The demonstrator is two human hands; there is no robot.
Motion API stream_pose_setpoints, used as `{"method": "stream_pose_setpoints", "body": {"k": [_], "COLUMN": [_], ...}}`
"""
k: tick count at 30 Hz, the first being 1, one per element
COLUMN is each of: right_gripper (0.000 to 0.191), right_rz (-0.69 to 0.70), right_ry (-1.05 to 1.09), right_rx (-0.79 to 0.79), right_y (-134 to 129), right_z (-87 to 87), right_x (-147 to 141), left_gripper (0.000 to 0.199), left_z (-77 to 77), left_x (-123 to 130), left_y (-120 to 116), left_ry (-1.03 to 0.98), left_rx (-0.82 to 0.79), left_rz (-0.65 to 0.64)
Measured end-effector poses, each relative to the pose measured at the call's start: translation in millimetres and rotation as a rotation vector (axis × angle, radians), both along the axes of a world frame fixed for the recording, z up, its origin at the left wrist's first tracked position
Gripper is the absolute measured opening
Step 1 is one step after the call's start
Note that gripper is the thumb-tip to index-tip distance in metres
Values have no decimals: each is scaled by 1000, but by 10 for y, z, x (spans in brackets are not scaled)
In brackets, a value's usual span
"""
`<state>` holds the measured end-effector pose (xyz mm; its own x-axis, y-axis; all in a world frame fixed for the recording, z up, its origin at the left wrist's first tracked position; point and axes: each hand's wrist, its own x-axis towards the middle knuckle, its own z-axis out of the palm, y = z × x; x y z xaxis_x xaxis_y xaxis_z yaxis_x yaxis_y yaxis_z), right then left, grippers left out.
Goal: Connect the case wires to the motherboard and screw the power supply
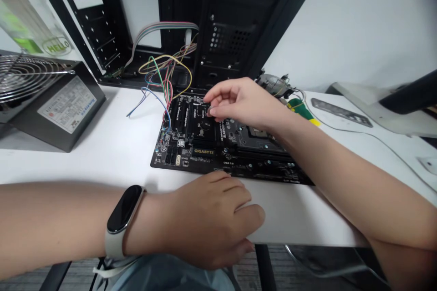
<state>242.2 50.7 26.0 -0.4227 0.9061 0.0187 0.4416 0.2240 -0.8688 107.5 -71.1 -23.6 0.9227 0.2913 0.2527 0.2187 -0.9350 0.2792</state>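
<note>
A black Gigabyte motherboard (204,151) lies flat on the white table. My right hand (235,100) hovers over its expansion-slot area, fingers bent and thumb drawn toward the fingertips. A small dark rounded edge shows at the thumb tip; I cannot make out what it is. Just below those fingertips is a round battery socket (205,124) on the board. Resting at the table's front edge, my left hand (208,218) is loosely curled with the back up, and nothing shows in it. A band with a dark screen (124,209) circles my left wrist.
Behind the board stands an open black computer case (232,9). Loose coloured wires (167,68) hang from it onto the board's left end. A power supply (68,104) sits at left. A CPU cooler part (275,84) and a green-yellow object (303,110) lie behind my right forearm.
</note>
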Motion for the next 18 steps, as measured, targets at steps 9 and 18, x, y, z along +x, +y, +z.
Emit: {"method": "stream_pose_setpoints", "body": {"k": [9, 18], "right_gripper": [9, 11], "right_rz": [68, 117], "right_ry": [-348, -320], "right_rx": [84, 93], "right_y": [114, 141], "right_z": [-51, -99], "right_x": [53, 23], "left_gripper": [26, 24], "left_z": [-15, 27], "left_x": [4, 20], "left_y": [7, 16], "left_ry": [7, 51], "left_rx": [-4, -26], "left_rz": [7, 2]}}
